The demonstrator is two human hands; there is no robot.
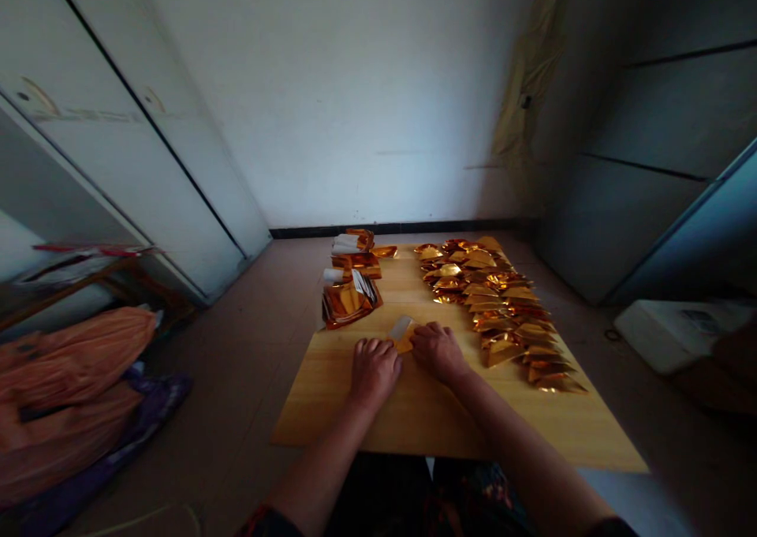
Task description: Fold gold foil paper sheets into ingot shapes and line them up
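Note:
A sheet of gold foil paper (403, 335), partly folded and with a pale side showing, lies between my hands on the wooden board (367, 426). At its left edge my left hand (376, 367) rests with curled fingers closed on the paper. My right hand (438, 349) grips the paper's right edge, its fingers bent down. The fingertips of both hands are partly hidden. Beyond my left hand lies a stack of gold foil sheets (350, 300), fanned at one side. Rows of folded gold paper pieces (502, 304) cover the board's right side.
More foil paper bundles (355, 244) sit at the board's far left. Orange and purple plastic bags (76, 387) lie on the floor to the left. A white box (674, 328) stands at the right. White cabinets (118, 127) and a wall (355, 111) enclose the space.

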